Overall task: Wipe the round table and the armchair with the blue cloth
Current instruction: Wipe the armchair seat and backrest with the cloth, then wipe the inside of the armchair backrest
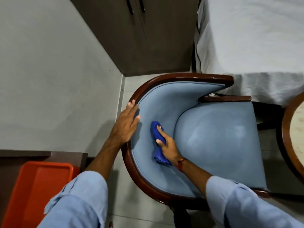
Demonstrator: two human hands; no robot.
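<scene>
The armchair (pixel 218 139) has light blue upholstery and a curved dark wood rim, seen from above. My right hand (pixel 167 145) presses the bunched dark blue cloth (pixel 156 130) against the inner padded backrest, just left of the seat cushion. My left hand (pixel 126 124) lies flat on the rim at the back of the chair, fingers spread over the wood and padding. At the right edge of the view, part of the round table (pixel 286 129) shows, with a wooden rim and a pale top.
An orange plastic tray (pixel 37 186) sits on a dark surface at lower left. A dark wooden cabinet (pixel 148 38) stands behind the chair. A bed with a white sheet (pixel 255 46) fills the upper right. A grey wall runs along the left.
</scene>
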